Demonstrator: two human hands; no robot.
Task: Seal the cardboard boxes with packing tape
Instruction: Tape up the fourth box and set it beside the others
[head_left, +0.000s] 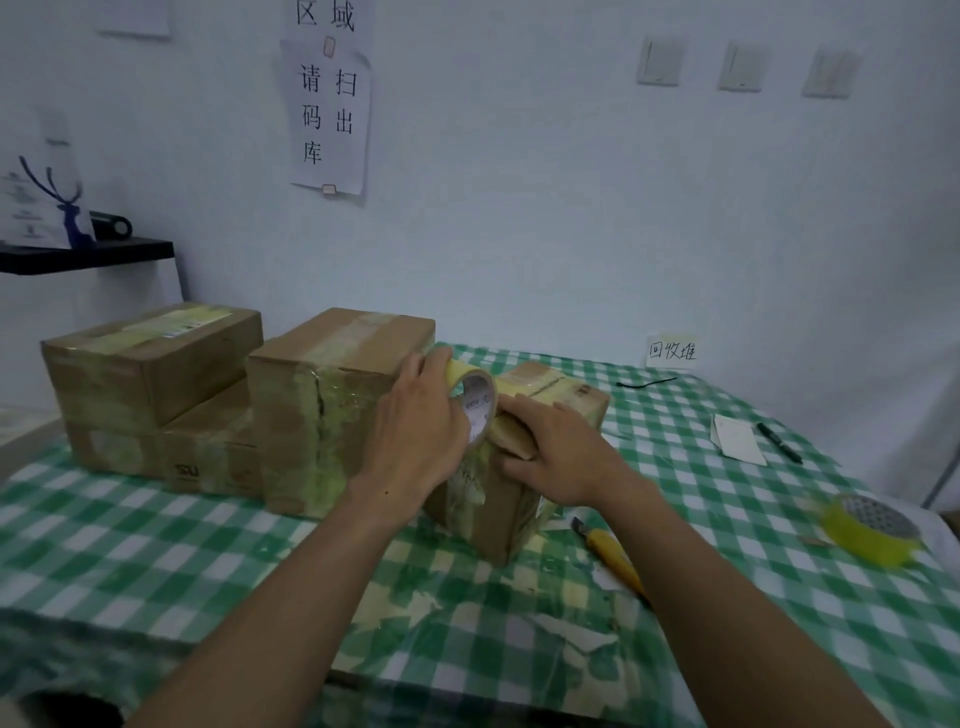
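We find the small brown cardboard box (501, 519) on the green checked table (156, 545), a taller brown cardboard box (332, 395) left of it, a yellow utility knife (612, 553) and a yellow tape roll (872, 530) to its right.

Legend: the left hand (415, 426) grips the tape roll (475, 400) and covers its near rim, so the fingertips are out of sight; the print on the roll's core is too small to read. The right hand (558, 449) lies flat over the near top edge of the small box (571, 400), hiding that part of the lid, and the left forearm screens the box's lower left corner. The utility knife (610, 556) passes rear-end first beneath the right forearm. The low box (208, 452) is partly hidden behind the taller box (311, 415). The second roll (872, 530) is blurred. The shelf (88, 252) is cut by the left edge, the upper wall sheet (332, 15) by the top edge, and both forearms by the bottom edge.
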